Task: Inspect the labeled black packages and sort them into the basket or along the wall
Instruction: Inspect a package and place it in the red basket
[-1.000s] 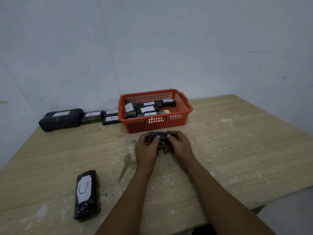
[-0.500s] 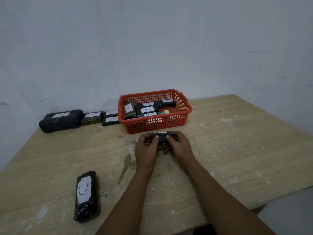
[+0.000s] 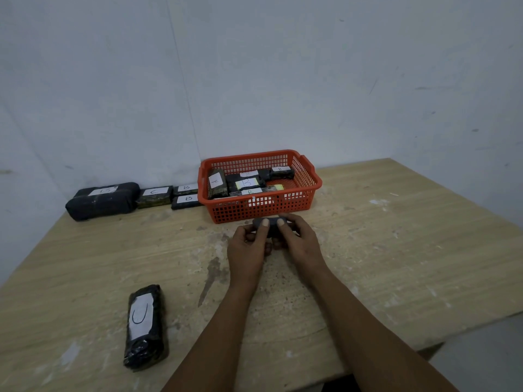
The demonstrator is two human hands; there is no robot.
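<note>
A small black package [image 3: 271,226] is held just in front of the red basket [image 3: 307,190]; my left hand [image 3: 249,250] and my right hand [image 3: 300,241] both grip it, thumbs on its top edge, and its label is hidden from me. Several labeled black packages lie inside the basket. Along the wall to the left sit a large black package [image 3: 102,200], one marked C [image 3: 154,196] and two marked B [image 3: 186,198]. A black package with a white C label [image 3: 145,326] lies near the table's front left.
The wooden table [image 3: 396,250] meets the grey wall behind and on the left. Its front edge drops off at the lower right. The table surface is scuffed and stained near my hands.
Both hands have kept hold of the small package, lifting it slightly with the thumbs shifting on its edge. Nothing else has moved.
</note>
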